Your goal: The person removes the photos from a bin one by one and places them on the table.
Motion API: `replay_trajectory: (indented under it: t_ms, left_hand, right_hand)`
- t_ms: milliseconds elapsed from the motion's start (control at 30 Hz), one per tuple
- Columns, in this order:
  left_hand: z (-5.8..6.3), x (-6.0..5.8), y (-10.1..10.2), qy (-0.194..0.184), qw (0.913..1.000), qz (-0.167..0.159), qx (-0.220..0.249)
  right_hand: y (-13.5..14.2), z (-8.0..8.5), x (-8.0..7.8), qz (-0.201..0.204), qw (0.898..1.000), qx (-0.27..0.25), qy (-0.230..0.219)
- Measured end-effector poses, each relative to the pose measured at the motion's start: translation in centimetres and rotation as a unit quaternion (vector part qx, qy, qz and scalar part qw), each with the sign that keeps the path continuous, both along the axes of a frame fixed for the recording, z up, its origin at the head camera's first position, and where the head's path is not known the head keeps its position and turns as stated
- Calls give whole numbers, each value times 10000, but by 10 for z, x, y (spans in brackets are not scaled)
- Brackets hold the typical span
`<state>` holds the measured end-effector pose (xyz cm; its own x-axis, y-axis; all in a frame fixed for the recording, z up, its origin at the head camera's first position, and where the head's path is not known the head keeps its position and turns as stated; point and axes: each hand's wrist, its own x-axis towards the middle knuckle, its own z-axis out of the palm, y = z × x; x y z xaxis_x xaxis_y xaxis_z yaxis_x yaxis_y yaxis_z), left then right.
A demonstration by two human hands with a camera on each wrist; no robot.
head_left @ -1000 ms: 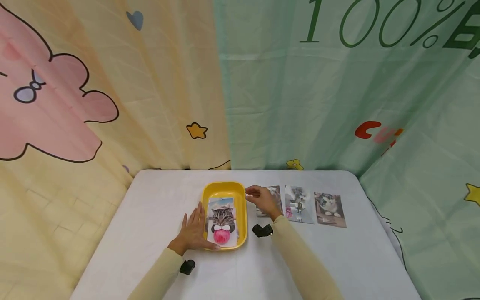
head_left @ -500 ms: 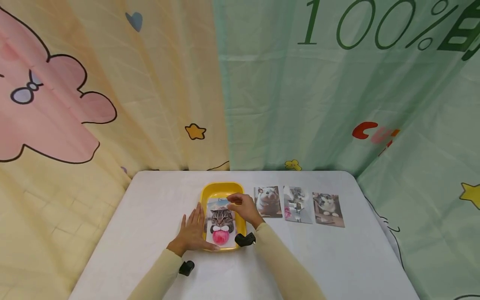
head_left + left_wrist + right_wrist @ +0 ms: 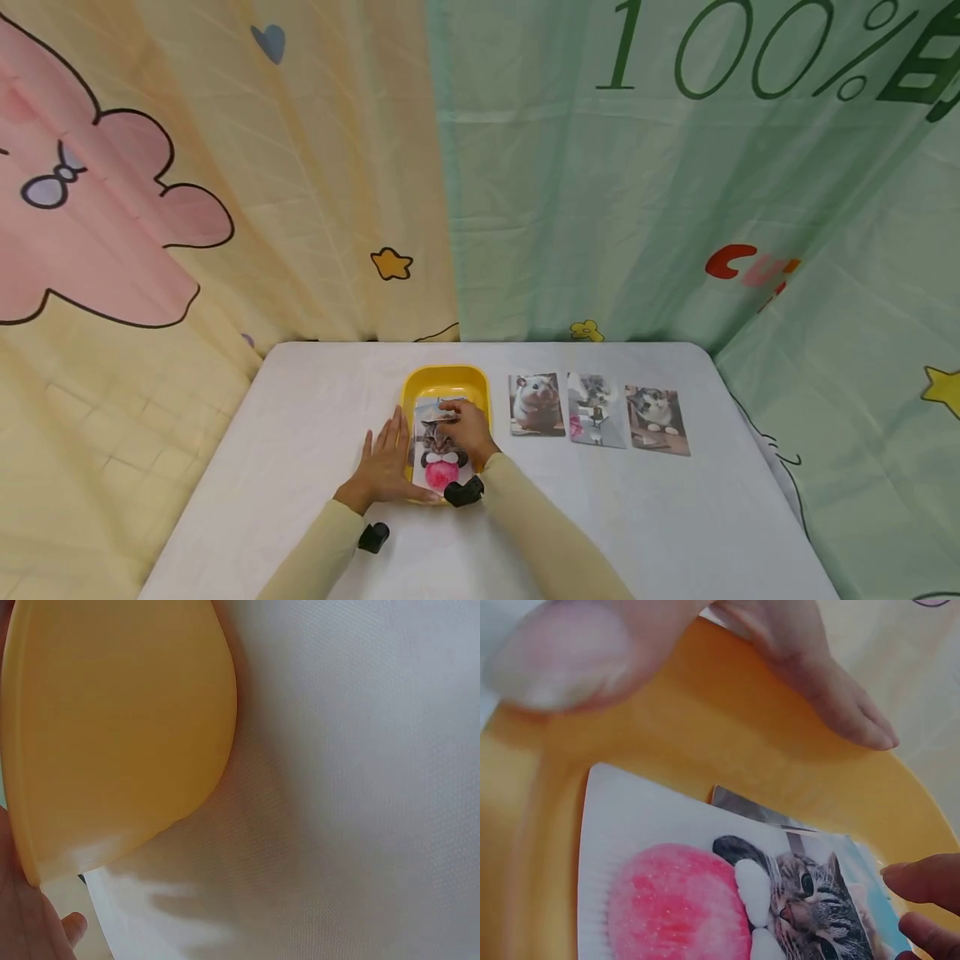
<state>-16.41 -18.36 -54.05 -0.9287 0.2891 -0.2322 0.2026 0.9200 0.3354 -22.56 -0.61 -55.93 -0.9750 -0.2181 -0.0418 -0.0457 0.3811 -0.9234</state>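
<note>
A yellow tray stands on the white table with a few photo cards lying in it. The top card, a cat photo, shows a tabby behind a pink ball; another card peeks out from under it. My left hand rests along the tray's left side with fingers straight, its thumb at the near rim. Over the upper part of the cat photo, my right hand reaches down with finger and thumb apart. Its fingertips are right by the card's top edge, and nothing shows between them.
To the tray's right lie a hamster photo, a grey and white photo and a photo of a cat with white paws, in a row. A printed curtain hangs behind the table.
My right hand has moved left from beside the hamster photo, over the tray's right rim, onto the cat photo. The left hand stays at the tray.
</note>
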Motion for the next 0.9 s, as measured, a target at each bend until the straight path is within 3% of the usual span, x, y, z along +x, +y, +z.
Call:
replay_trajectory:
  t_ms: [300,467,700,900]
  left_hand:
    - [-5,0,-1,123,9999,-72,-36]
    - [-6,-1,-1,138,9999,-39,-38]
    - [-4,0,1,104,9999,-71,10]
    - [-4,-1,-1,122,9998,-94,99]
  right_hand:
    - [-4,-2,-2,158,9873,1579,115]
    - [-4,-2,0,287,9815,1867,312]
    - [-2,-2,3,308,9847,1660,442]
    - [7,12,0,600,9951,704,339]
